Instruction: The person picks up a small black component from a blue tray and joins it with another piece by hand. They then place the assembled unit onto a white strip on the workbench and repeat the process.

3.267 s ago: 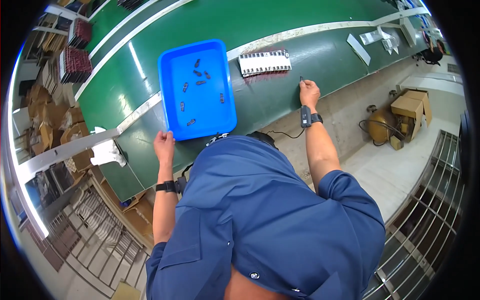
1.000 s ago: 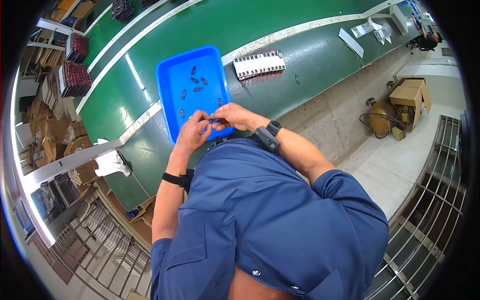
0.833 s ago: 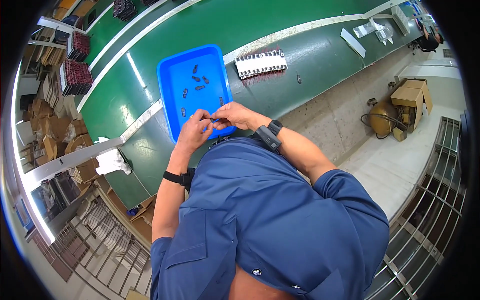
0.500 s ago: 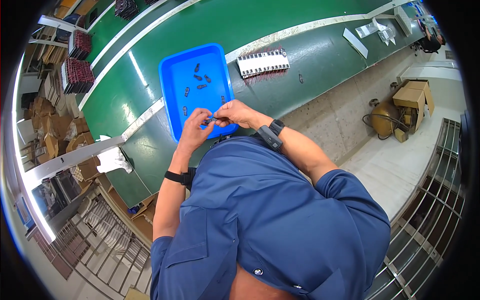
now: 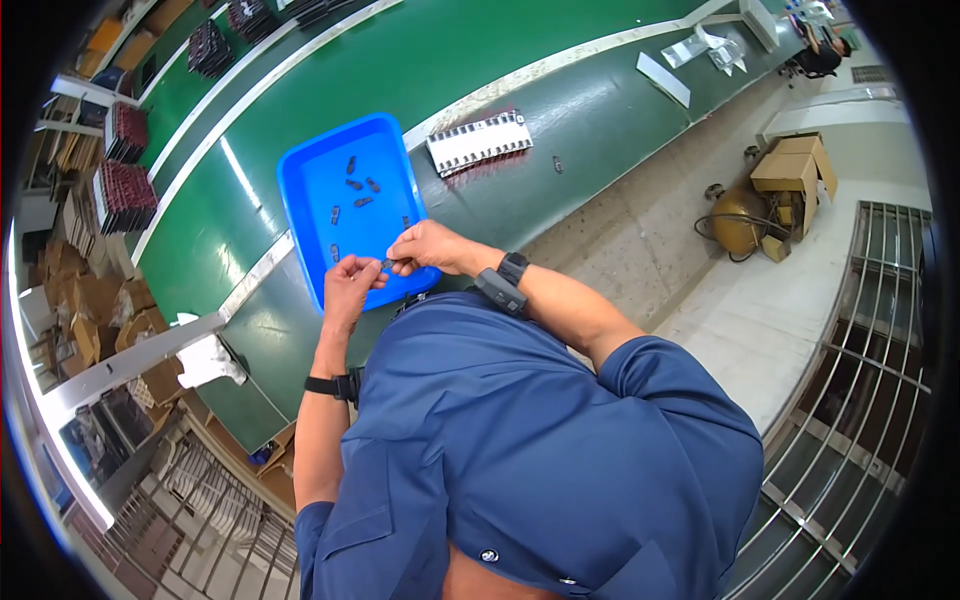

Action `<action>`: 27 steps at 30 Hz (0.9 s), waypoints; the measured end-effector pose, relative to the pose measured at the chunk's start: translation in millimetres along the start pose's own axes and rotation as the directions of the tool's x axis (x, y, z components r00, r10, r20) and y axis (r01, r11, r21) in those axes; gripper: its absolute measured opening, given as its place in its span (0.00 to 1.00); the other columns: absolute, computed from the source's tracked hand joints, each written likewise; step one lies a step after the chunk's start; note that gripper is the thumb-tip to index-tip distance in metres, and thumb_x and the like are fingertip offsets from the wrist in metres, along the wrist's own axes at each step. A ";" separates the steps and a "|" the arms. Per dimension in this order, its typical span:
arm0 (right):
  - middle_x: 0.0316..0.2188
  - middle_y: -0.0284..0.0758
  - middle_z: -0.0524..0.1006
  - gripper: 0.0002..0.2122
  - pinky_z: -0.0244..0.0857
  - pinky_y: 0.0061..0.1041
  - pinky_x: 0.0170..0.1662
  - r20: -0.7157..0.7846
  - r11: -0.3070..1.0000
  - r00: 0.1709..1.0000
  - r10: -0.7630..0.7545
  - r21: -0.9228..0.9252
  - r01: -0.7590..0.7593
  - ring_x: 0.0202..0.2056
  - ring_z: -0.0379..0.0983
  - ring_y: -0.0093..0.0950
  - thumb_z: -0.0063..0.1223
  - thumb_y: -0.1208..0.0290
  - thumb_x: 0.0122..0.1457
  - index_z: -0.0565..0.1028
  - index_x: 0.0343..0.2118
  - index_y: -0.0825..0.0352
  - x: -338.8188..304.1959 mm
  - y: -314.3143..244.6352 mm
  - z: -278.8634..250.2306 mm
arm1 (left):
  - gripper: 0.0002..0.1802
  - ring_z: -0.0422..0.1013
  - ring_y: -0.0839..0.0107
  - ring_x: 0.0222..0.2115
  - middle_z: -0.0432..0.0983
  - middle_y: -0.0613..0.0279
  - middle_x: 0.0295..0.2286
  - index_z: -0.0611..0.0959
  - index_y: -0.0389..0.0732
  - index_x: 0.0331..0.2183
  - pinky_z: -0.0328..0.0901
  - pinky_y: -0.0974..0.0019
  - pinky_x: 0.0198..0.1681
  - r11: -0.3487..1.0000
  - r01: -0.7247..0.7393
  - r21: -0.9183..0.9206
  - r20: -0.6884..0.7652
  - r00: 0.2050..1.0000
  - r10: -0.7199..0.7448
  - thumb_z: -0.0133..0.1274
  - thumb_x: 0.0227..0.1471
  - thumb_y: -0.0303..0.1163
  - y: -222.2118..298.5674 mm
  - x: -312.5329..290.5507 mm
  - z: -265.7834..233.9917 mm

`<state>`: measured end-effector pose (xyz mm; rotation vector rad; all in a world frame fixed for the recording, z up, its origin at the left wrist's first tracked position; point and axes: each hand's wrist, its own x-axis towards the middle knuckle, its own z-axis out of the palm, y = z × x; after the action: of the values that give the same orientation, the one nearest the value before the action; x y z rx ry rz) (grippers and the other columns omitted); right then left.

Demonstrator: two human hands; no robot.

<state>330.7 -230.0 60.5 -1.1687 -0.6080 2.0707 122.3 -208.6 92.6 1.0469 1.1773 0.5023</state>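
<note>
Over the near end of a blue tray (image 5: 320, 175), my two hands meet at a small dark piece (image 5: 387, 264), apparently a connector-like part. My left hand (image 5: 352, 284) pinches it from the left with thumb and fingers. From the other side, the fingertips of my right hand (image 5: 424, 248) grip it too, hiding much of its shape. Several similar dark parts (image 5: 363, 202) lie scattered on the tray's floor, and one (image 5: 406, 221) is close beyond my right hand.
Right of the tray, a white slotted strip with red wires (image 5: 480, 143) rests on the green bench (image 5: 590, 120). One dark part (image 5: 558, 164) lies farther right, with a white panel (image 5: 663, 80) beyond. Wired stacks (image 5: 125, 195) stand left. Crumpled white material (image 5: 208, 360) hangs near the left edge.
The tray and bench have shifted left in the view. My hands stay together at the small part, with my left fingers now more closely bunched around it.
</note>
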 end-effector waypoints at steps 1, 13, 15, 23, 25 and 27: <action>0.27 0.37 0.81 0.09 0.73 0.21 0.32 -0.011 1.000 1.000 -0.007 -0.003 0.007 0.27 0.77 0.23 0.58 0.69 0.59 0.79 0.31 0.72 -0.9 -2.9 -6.5 | 0.07 0.77 0.73 0.27 0.79 0.59 0.28 0.79 0.33 0.33 0.72 0.72 0.30 1.000 0.008 0.011 -0.002 1.000 -0.008 0.58 0.55 0.27 1.7 0.8 -1.6; 0.26 0.38 0.80 0.12 0.71 0.28 0.35 -0.577 0.629 0.437 -0.690 -0.777 -0.033 0.28 0.77 0.29 0.51 0.66 0.61 0.80 0.38 0.69 -83.9 -54.3 -206.5 | 0.06 0.77 0.73 0.25 0.79 0.59 0.27 0.78 0.35 0.32 0.72 0.73 0.28 0.990 0.070 -0.120 -0.081 0.993 -0.080 0.59 0.53 0.26 30.5 1.8 -22.1; 0.27 0.40 0.81 0.12 0.71 0.30 0.36 -0.539 0.567 0.438 -0.719 -0.820 -0.079 0.29 0.78 0.32 0.51 0.66 0.61 0.79 0.39 0.69 -85.8 -60.4 -214.5 | 0.07 0.77 0.73 0.25 0.79 0.59 0.27 0.78 0.35 0.32 0.72 0.73 0.28 0.989 0.074 -0.128 -0.071 0.994 -0.084 0.59 0.53 0.26 33.5 2.3 -15.4; 0.36 0.49 0.79 0.11 0.70 0.41 0.45 -0.330 0.318 0.549 -0.768 -0.940 -0.120 0.40 0.75 0.50 0.48 0.71 0.60 0.78 0.42 0.68 -83.7 -75.7 -233.2 | 0.06 0.76 0.72 0.26 0.77 0.62 0.27 0.77 0.38 0.33 0.73 0.73 0.28 0.985 0.070 -0.158 -0.021 0.997 -0.074 0.59 0.52 0.24 39.9 11.6 -3.7; 0.36 0.49 0.79 0.11 0.70 0.42 0.45 -0.309 0.262 0.542 -0.782 -0.951 -0.165 0.39 0.75 0.49 0.48 0.71 0.60 0.78 0.41 0.67 -84.7 -75.7 -237.6 | 0.06 0.75 0.73 0.25 0.76 0.63 0.27 0.76 0.36 0.32 0.73 0.72 0.28 0.985 0.095 -0.141 -0.056 0.993 -0.103 0.58 0.52 0.23 44.4 12.4 -0.8; 0.35 0.49 0.79 0.10 0.70 0.42 0.45 -0.291 0.253 0.542 -0.788 -0.956 -0.145 0.39 0.75 0.49 0.49 0.72 0.59 0.78 0.41 0.67 -80.3 -77.8 -234.9 | 0.05 0.75 0.73 0.24 0.76 0.63 0.26 0.76 0.37 0.32 0.73 0.72 0.27 0.979 0.076 -0.187 -0.080 0.993 -0.092 0.57 0.52 0.23 36.3 8.1 -3.6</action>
<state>590.1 -222.0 42.6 -2.0734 -1.5465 0.3739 128.6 -183.9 119.9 0.8200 1.2228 0.5841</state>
